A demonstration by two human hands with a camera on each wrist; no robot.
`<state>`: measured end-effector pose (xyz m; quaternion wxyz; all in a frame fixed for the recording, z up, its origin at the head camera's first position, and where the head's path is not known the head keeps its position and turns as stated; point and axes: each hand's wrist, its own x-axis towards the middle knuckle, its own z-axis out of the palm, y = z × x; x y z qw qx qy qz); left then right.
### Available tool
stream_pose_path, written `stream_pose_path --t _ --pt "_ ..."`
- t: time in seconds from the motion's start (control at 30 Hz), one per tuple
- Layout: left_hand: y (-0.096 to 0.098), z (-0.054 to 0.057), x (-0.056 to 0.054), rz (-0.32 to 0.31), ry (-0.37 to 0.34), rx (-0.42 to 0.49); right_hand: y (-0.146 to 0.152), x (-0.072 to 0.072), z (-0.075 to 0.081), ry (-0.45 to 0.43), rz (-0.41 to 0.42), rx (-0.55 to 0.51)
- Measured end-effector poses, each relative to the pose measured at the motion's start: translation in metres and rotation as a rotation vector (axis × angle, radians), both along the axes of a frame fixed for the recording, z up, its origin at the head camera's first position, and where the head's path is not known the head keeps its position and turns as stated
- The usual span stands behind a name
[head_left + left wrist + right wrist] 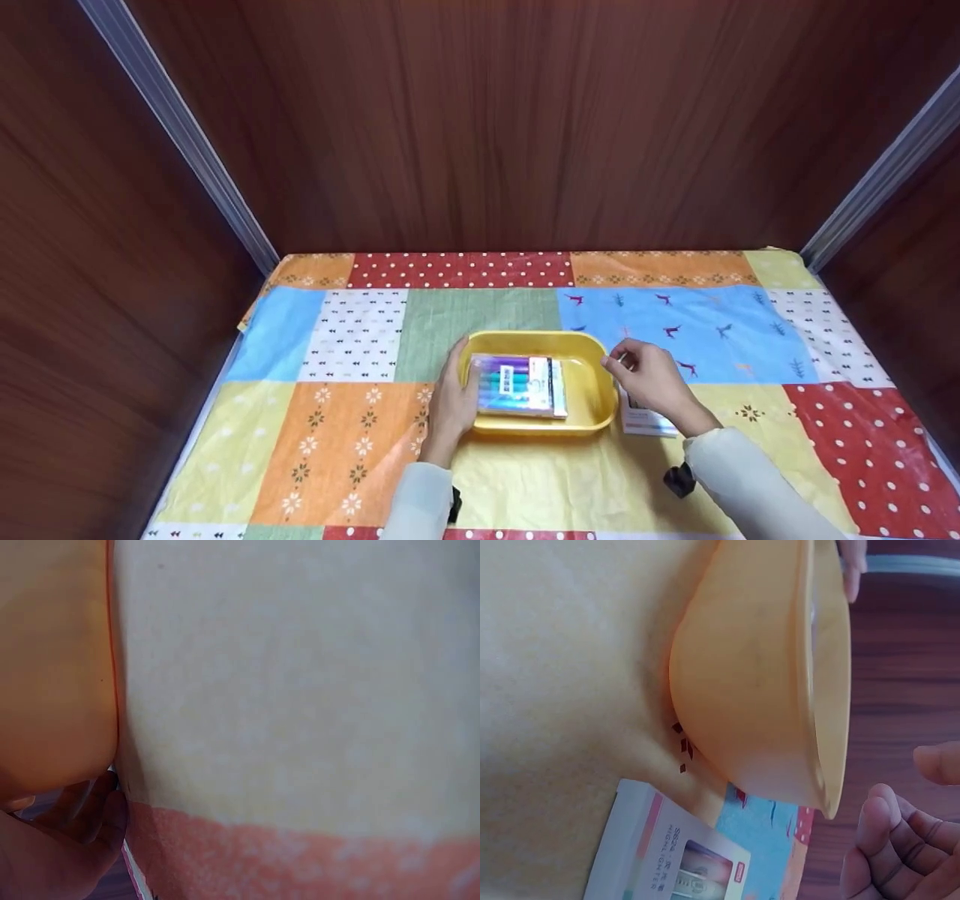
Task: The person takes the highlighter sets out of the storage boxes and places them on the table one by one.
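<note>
A yellow plastic basin [525,430] stands on the cloth in front of me. My left hand [452,401] holds its left end, thumb by the rim and fingers along the outer wall. Inside lies a clear-fronted pack of purple, green and blue pens [510,386] with a barcode label, over a second pack [559,390] that shows at its right edge. My right hand [649,375] hovers by the basin's right rim, fingers loosely bent and nothing between thumb and fingertips. Beneath it a white highlighter box [679,855] with a window lies beside the basin, partly hidden in the head view.
A patchwork-print cloth [345,450] covers the table. Dark wood-grain panels [480,127] rise at the back and on both sides, with metal strips [187,142] along the corners.
</note>
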<state>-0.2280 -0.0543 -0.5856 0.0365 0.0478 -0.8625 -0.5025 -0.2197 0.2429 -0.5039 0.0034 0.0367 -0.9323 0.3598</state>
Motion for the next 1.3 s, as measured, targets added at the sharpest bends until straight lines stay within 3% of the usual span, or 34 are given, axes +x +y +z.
stream_pose_path --t 0.53,0.8,1.3 --pt "0.000 -0.002 0.000 0.005 -0.017 0.020 -0.019 -0.014 -0.001 -0.016 0.058 0.018" --pt "-0.001 -0.002 0.001 -0.003 0.029 0.021 -0.025 -0.019 -0.002 -0.023 0.086 0.021" --pt "-0.001 -0.001 -0.003 0.006 -0.008 0.029 -0.041 -0.028 0.006 -0.058 0.141 0.056"
